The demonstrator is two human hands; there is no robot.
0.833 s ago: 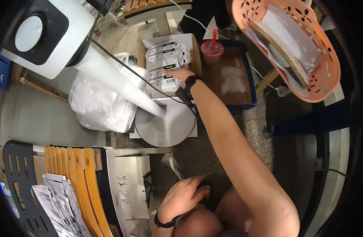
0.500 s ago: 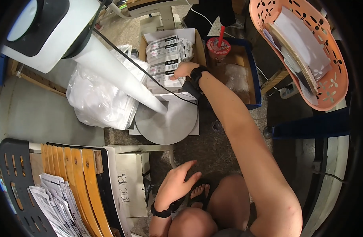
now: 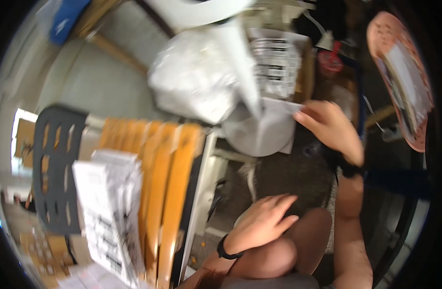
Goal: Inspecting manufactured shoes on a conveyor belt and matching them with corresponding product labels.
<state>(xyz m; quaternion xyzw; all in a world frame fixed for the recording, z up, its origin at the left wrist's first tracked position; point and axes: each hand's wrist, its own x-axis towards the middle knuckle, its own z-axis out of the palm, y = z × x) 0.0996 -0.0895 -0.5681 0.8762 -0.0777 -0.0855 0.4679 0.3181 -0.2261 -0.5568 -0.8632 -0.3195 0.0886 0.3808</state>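
My right hand [image 3: 328, 126] is beside the near edge of a cardboard box [image 3: 305, 72], fingers curled together. A thin white edge meets its fingertips; blur hides whether that is the box rim or something held. Inside the box, white packets with dark printed bars [image 3: 277, 65] stand in rows. My left hand [image 3: 262, 225] hovers near my knees, open, thumb apart from the fingers, holding nothing. To its left, a thick stack of similar white packets [image 3: 105, 212] lies on a chair seat of yellow wooden slats [image 3: 170, 183]. Both wrists wear black bands.
A white stand with a round grey base [image 3: 259, 139] is in front of the box. Left of its column sits a bulging clear plastic bag [image 3: 192, 79]. At right are a red-lidded cup [image 3: 330, 61] in a blue-edged tray and an orange basket [image 3: 382, 36]. A black slotted chair back [image 3: 57, 168] borders the left.
The view has swung left, bringing more of the slatted chair and its packets into sight. My right hand has drawn back from the packets to the box's near edge. My left hand stays open.
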